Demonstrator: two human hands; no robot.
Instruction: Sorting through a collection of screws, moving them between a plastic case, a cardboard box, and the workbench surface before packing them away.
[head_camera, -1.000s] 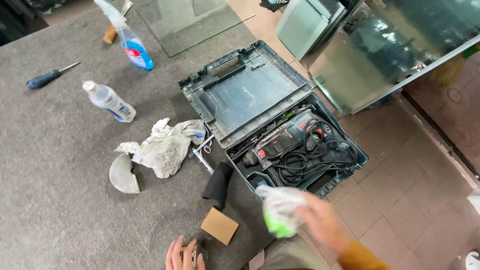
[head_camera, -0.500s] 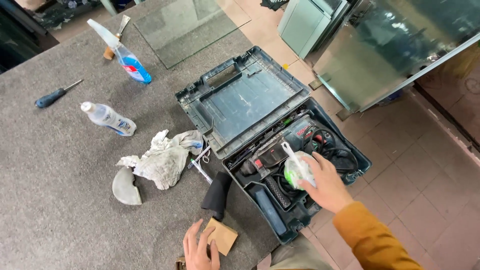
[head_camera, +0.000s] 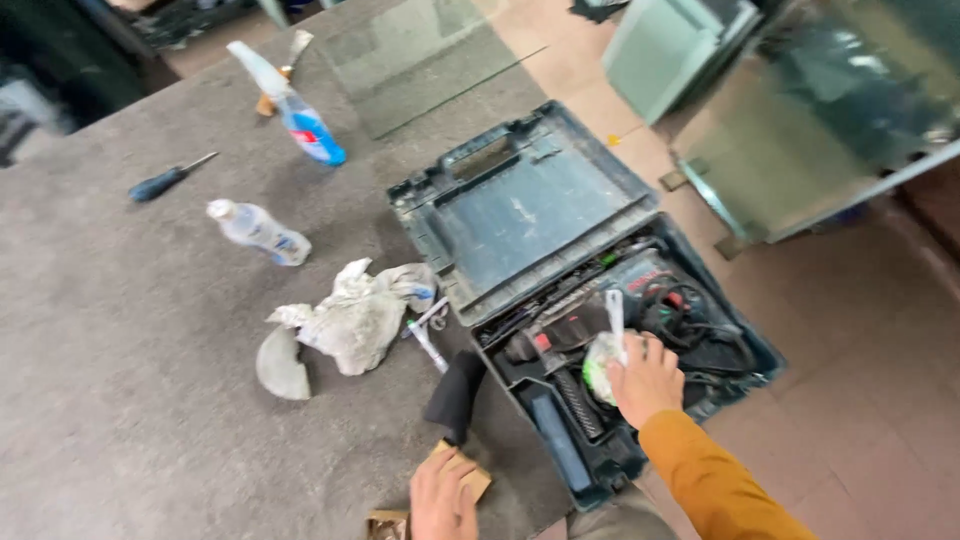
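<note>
Two hands in view. Right hand (head_camera: 645, 378), orange sleeve, is down in the open dark-blue plastic tool case (head_camera: 600, 300); fingers wrapped around a crumpled white-and-green plastic bag (head_camera: 600, 362) with a white flat strip sticking up out of it, pressed against the power drill (head_camera: 590, 320) in the case's lower tray. Left hand (head_camera: 440, 495) lies flat on a small tan cardboard piece (head_camera: 470, 478) at the near worktop (head_camera: 120, 400) edge, fingers spread, gripping nothing.

To do this well, my read: push the bag into a free pocket beside the drill body, not on the coiled black cable (head_camera: 690, 310), and lay the strip flat so the lid can shut. Keep the left hand planted for bracing.

Versus half a second ago: right hand sits lower and deeper in the tray, bag more covered by the palm. Left hand has barely shifted on the cardboard. Camera has swung slightly; grey crumpled rag (head_camera: 355, 315), clear small bottle (head_camera: 258, 230), blue-capped spray bottle (head_camera: 290, 105) and blue-handled screwdriver (head_camera: 165, 180) lie where they did.
</note>
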